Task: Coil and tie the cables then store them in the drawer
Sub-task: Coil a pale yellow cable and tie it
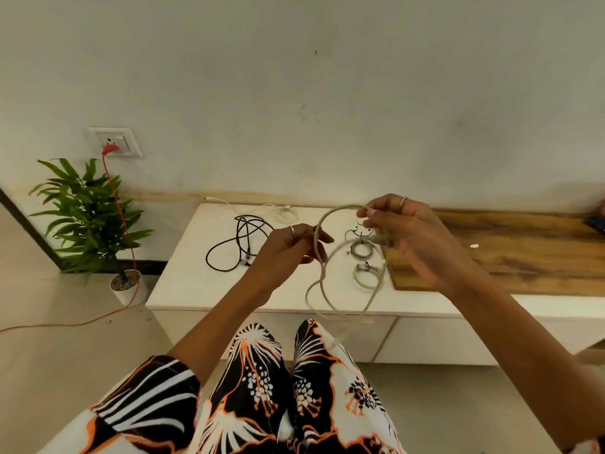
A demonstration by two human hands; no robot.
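Left hand: the left hand (288, 247) pinches the pale grey braided cable (327, 283) between thumb and fingers at the side of the loop, likely as the anchor the coil builds around.
Right hand: the right hand (402, 234) is up high, fingertips pinching the same cable at the top of the arc, apparently feeding it round to shape the next turn.
Cable in play: it hangs in mid-air between both hands, above the front edge of the white low cabinet top (196, 283); loose loops droop towards the patterned lap, and one end with a pale plug (366, 320) dangles free.
Already done: two small grey coiled bundles (363, 260) lie on the cabinet top just behind the hands, seemingly tied; hard to confirm.
Waiting: a loose black cable (239, 245) sprawls to the left, a thin white cable (262, 209) behind it near the wall.
Drawer: the white drawer fronts (425, 339) below look closed, so storing comes later.
Stage: mid-coil, by the look of it, tie to follow.
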